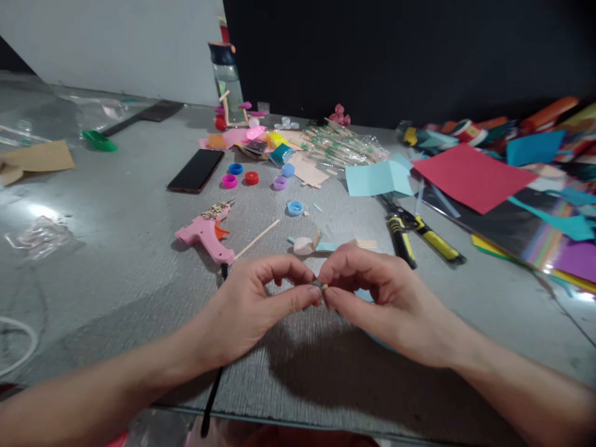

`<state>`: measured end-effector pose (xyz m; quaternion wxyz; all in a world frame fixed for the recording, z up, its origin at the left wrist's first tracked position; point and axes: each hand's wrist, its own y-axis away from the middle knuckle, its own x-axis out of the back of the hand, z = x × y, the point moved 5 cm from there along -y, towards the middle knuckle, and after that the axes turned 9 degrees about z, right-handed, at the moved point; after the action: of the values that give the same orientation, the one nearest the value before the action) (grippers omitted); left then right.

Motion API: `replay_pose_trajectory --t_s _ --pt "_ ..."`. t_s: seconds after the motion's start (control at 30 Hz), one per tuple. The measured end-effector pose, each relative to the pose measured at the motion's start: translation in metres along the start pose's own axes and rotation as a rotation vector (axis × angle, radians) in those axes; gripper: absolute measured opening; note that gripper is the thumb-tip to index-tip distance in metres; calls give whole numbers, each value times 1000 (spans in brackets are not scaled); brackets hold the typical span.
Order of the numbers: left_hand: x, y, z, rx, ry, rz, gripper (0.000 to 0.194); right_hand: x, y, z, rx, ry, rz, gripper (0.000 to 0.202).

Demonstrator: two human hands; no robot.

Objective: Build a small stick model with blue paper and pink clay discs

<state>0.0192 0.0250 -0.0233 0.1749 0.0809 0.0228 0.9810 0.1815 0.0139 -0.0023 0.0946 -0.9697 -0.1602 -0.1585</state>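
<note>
My left hand (265, 304) and my right hand (386, 298) meet near the middle of the table, fingertips pinched. Between them is a small greyish piece (318, 285) with a pale end, too small to name; both hands seem to grip it. Just beyond the fingers lie a white rounded piece (303, 246) and a light blue strip (328, 246) with wooden bits. A pink glue gun (205, 238) rests on its side beyond my left hand, with a thin wooden stick (257, 239) beside it. Part of something blue shows under my right hand.
Pliers with yellow and black handles (423, 239) lie at right, near coloured paper (475, 177). Several bottle caps, a blue one (295, 208) among them, and a phone (196, 170) lie farther back. A water bottle (226, 77) stands behind. The table's front edge (261, 418) is near.
</note>
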Motion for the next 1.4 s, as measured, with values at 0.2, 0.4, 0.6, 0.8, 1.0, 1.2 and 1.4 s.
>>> replay_pose_trajectory --t_s 0.2,0.4,0.6,0.8,1.0,1.2,1.4 --pt "3 -3 -3 35 40 25 14 1 -2 -1 1 -46 9 9" --pt "4 -5 -6 46 25 -4 15 1 -1 0 4 -43 27 10" --pt "2 -6 -6 81 67 -21 13 -1 -1 -1 5 -63 31 13" --pt "0 -6 -3 148 122 -36 8 -3 -2 0 -28 -103 27 7" --pt "-3 -5 -3 195 250 -91 3 -5 -3 3 -72 -230 31 9" --pt "-3 -6 -5 141 284 -141 13 -8 -5 5 -102 -294 51 12" --pt "0 -5 -4 135 57 -51 14 -8 -5 7 -62 -267 107 10"
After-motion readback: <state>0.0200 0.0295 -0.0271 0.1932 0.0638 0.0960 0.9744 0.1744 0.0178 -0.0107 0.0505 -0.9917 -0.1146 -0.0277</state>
